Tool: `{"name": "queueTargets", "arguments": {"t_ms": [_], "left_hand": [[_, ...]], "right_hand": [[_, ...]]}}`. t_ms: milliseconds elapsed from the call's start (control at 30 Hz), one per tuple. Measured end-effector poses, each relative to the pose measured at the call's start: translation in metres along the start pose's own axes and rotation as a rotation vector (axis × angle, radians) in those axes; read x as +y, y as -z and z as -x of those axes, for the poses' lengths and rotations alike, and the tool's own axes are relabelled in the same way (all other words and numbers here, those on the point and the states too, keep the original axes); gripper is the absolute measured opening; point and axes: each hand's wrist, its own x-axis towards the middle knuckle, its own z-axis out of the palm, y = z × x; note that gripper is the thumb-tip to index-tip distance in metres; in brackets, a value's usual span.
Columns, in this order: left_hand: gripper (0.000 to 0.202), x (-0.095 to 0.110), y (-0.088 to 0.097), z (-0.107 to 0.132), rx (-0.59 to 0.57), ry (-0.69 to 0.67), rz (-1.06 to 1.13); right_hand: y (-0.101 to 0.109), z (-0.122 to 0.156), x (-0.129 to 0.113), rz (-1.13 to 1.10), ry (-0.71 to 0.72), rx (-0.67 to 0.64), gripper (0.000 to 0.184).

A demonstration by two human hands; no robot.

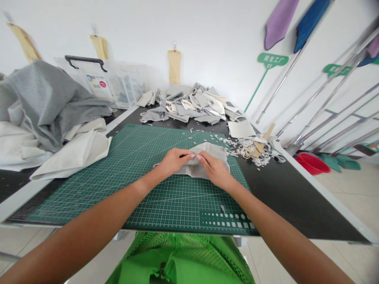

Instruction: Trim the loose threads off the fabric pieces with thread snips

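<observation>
Both my hands are on a piece of pale grey fabric (205, 156), which lies folded on a green gridded cutting mat (133, 157). My left hand (173, 162) and my right hand (214, 170) meet at its middle, and their fingertips pinch the cloth together. Part of the fabric is hidden beneath my fingers. Just right of the mat, a heap of fabric trimmings (245, 146) holds what may be gold-handled scissors (245, 153) and a tan pattern piece (259, 146).
A large heap of grey cloth (44, 94) and white cloth (77, 148) lies at the left. Behind it stands a clear plastic bin (100, 81). A pile of grey and cream scraps (186, 104) covers the black table (290, 193) at the back. A red basin (312, 163) sits on the floor at right.
</observation>
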Motion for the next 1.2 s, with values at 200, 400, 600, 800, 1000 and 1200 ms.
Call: {"name": "queueTargets", "arguments": {"t_ms": [200, 400, 600, 800, 1000, 1200], "left_hand": [[0.041, -0.001, 0.001, -0.002, 0.013, -0.018, -0.017], [0.037, 0.002, 0.006, -0.003, 0.048, -0.053, -0.074], [0.031, 0.001, 0.037, -0.002, 0.424, 0.09, -0.394], [0.028, -0.015, 0.079, 0.003, 0.63, 0.404, -0.783], [0.028, -0.024, 0.082, 0.005, 0.481, 0.403, -0.917], [0.033, -0.02, 0.066, 0.004, 0.145, 0.229, -0.913]], "right_hand": [[-0.003, -0.004, 0.003, -0.106, -0.023, 0.068, 0.036], [0.003, -0.011, 0.01, -0.078, -0.128, 0.179, 0.038], [0.015, -0.016, 0.036, 0.096, -0.25, 0.234, 0.032], [0.029, -0.015, 0.055, 0.29, -0.463, 0.243, 0.027], [0.036, -0.014, 0.062, 0.349, -0.545, 0.161, 0.03], [0.034, -0.012, 0.052, 0.276, -0.399, 0.027, 0.034]]}}
